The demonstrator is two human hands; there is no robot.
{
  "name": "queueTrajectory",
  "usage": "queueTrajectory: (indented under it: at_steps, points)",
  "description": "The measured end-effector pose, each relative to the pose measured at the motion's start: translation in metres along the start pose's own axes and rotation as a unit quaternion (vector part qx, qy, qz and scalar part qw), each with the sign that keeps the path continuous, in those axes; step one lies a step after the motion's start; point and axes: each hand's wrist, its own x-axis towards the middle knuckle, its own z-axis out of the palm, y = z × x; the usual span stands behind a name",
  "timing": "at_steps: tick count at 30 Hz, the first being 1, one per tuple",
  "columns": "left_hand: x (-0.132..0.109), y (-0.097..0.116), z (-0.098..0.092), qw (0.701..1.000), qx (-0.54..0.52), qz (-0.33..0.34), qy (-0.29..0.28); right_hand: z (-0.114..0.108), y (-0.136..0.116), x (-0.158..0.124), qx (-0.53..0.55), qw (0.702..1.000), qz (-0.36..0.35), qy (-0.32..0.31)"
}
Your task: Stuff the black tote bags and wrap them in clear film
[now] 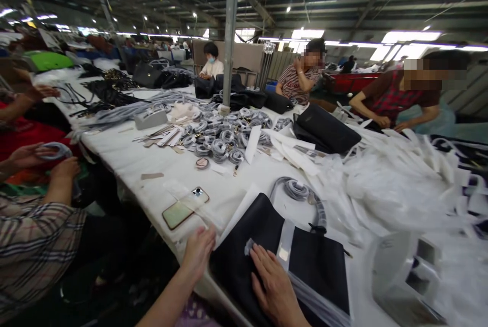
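A black leather-look bag (244, 220) lies flat at the table's front edge, a pale strip (285, 240) crossing its upper part. My right hand (272, 278) rests on it, palm down with fingers stretched out, their tips by a small crumpled piece of clear plastic (248, 246). Left of the bag, my left hand (200, 250) has its fingers curled together; what they hold, if anything, cannot be made out. Thin clear film (208, 212) lies just beyond that hand. A plastic-wrapped handle (320, 212) loops out behind the bag, with a coiled grey strap (296, 189) inside the loop.
A phone (185, 208) lies to the left on the white table (125, 154). Beyond are many coiled straps (219, 149) and a metal post (230, 37). A tape dispenser (406, 278) and heaped white wrapping (412, 179) stand right. Co-workers sit around; one at left holds a coil (55, 150).
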Motion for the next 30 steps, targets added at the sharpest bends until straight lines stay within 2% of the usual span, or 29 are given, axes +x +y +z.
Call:
queueTrajectory:
  at_steps: [3,7,10,17,21,23,26,28,30]
  points:
    - [0.007,0.000,0.000,0.995,-0.018,-0.052,-0.077,0.000,0.001,0.000,0.003,1.000,-0.001,0.004]
    - [0.022,0.006,0.014,0.984,-0.039,-0.104,-0.139,0.001,0.002,0.000,0.000,1.000,-0.005,0.009]
    - [0.029,0.010,0.019,0.975,-0.053,-0.119,-0.178,0.002,0.003,0.000,-0.007,1.000,-0.008,0.007]
    - [0.030,0.004,0.021,0.973,-0.086,-0.082,-0.198,-0.003,0.000,0.001,0.013,1.000,0.001,-0.001]
    - [0.030,0.012,0.026,0.968,-0.090,-0.077,-0.222,-0.006,-0.002,0.002,0.024,1.000,0.012,-0.010]
    - [0.024,0.019,0.031,0.969,-0.077,-0.040,-0.231,-0.007,-0.003,0.002,0.030,0.999,0.017,-0.014]
    - [0.005,0.026,0.042,0.966,0.014,0.083,-0.245,-0.008,-0.004,0.001,0.041,0.999,0.028,-0.019]
    - [-0.012,0.025,0.049,0.942,0.116,0.168,-0.265,-0.009,-0.005,0.000,0.048,0.998,0.035,-0.030]
    - [-0.028,0.017,0.055,0.902,0.214,0.234,-0.293,-0.011,-0.005,0.001,0.055,0.997,0.038,-0.047]
